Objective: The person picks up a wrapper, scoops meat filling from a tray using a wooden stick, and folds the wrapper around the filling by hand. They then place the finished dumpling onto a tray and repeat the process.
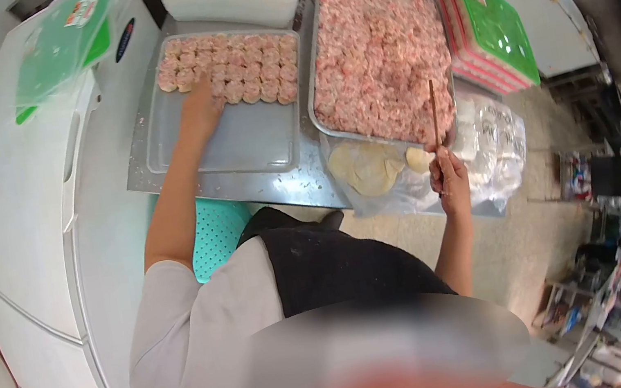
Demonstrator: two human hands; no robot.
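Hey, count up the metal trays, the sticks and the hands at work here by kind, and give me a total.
Metal trays: 2, the dumpling tray and the filling tray.
Sticks: 1, the stick held upright in the right hand.
Hands: 2, the right one and the left hand resting at the dumpling rows.
Total: 5.

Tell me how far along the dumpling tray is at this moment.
Done: about three rows of filled dumplings line the far end of the shallow tray. In hand: left hand sets one down; right hand grips a stick. Left: most of that tray is bare, and the filling pan remains heaped.
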